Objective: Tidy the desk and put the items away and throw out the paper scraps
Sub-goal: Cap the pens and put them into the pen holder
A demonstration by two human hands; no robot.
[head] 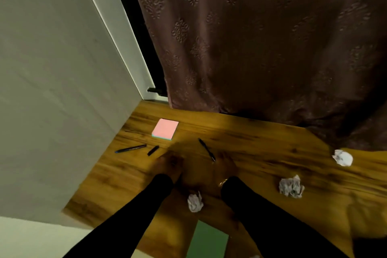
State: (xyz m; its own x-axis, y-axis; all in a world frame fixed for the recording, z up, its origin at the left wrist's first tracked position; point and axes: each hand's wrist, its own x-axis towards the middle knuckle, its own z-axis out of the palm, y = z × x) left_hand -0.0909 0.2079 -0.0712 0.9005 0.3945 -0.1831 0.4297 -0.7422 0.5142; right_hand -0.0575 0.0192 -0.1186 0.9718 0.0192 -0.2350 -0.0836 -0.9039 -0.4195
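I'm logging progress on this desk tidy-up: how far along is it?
Nothing looks done yet. Three crumpled white paper balls lie on the wooden desk, as do the pink sticky-note pad, blue-tipped pen, black pen cap and green notebook. The left hand and right hand are beside the black pen; blur hides any grip. Everything is left.

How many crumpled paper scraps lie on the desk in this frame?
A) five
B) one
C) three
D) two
C: three lie apart on the desk: the near scrap by the front edge, the middle scrap to its right, and the far-right scrap.
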